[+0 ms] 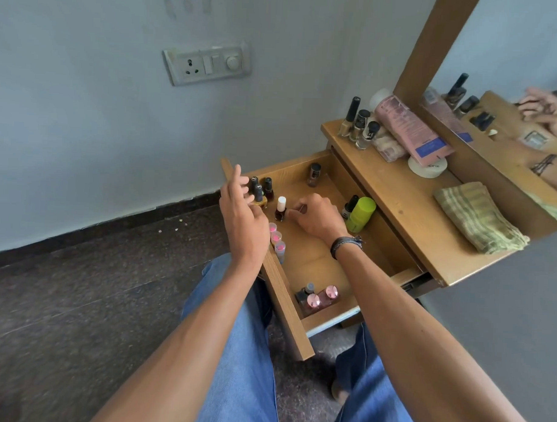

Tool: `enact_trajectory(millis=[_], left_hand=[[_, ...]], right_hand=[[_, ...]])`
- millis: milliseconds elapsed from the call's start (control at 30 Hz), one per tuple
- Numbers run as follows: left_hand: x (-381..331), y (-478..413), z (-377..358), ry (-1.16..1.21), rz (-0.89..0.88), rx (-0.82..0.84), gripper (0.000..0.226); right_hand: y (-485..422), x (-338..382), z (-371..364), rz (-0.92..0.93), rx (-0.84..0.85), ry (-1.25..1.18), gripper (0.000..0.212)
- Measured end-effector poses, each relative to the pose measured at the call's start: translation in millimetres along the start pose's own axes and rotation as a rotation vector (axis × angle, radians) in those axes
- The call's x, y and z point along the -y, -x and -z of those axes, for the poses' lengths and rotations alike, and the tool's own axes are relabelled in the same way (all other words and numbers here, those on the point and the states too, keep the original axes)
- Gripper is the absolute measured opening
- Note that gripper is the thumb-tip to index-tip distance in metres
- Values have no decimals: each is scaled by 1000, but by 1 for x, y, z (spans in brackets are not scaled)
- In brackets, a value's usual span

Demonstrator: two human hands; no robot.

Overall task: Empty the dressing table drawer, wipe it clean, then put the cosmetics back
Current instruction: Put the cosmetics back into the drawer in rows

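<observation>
A: How was the drawer described?

B: The wooden drawer (pixel 285 301) was seen pulled well out from under the dressing table top (pixel 397 199). Its boards were pale brown. The middle of its floor was bare, and cosmetics were stood along its edges.

A: Where was it placed relative to the hands?

B: It was set below both of them. The left hand (pixel 242 211) was held raised over the front panel, with the fingers straight and loosely spread and nothing gripped. Dark-capped bottles (pixel 268 184) were seen just behind it. The right hand (pixel 318 218) was lowered inside the drawer with its fingers curled down. Their tips were placed just beside a white-capped nail polish bottle (pixel 281 208) filled with dark red. Whether something small was pinched there could not be told. A corded wristband (pixel 342 246) was worn on that wrist.

A: What was counted inside?

B: Three dark-capped bottles and one white-capped bottle were counted. Three pink-topped vials (pixel 276 238) were lined up against the front panel. One brown bottle (pixel 314 174) was stood alone at the back. One green cylinder (pixel 360 213) was found with one black-capped bottle (pixel 350 207) beside it. In the near corner, two pink faceted-cap bottles (pixel 331 293) and one grey-capped bottle (pixel 308 289) were grouped.

A: And on the top?

B: Three nail polish bottles (pixel 359 127), one pink tube (pixel 409 130), one white round jar (pixel 427 168) and one folded green striped cloth (pixel 479 218) were counted before the mirror (pixel 504 45).
</observation>
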State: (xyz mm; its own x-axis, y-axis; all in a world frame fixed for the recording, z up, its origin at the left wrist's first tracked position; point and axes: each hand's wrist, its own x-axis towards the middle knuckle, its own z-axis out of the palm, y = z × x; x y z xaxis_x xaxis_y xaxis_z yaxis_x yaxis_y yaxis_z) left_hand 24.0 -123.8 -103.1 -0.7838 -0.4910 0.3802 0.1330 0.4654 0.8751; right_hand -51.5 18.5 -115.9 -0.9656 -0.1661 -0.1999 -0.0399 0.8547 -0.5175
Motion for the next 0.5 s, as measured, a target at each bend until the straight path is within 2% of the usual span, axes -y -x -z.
enact_trajectory(millis=[200,367,500], left_hand=[[-2,0,0,22,13,-10,79],[-2,0,0,28,22,-7,78],[-3,0,0,29,21,-5,78]], right_hand=[[-13,12,-9,40,32,25,17],[-10,16,-16,87,32,-39,34],[-12,17,-20,106,6,-19,27]])
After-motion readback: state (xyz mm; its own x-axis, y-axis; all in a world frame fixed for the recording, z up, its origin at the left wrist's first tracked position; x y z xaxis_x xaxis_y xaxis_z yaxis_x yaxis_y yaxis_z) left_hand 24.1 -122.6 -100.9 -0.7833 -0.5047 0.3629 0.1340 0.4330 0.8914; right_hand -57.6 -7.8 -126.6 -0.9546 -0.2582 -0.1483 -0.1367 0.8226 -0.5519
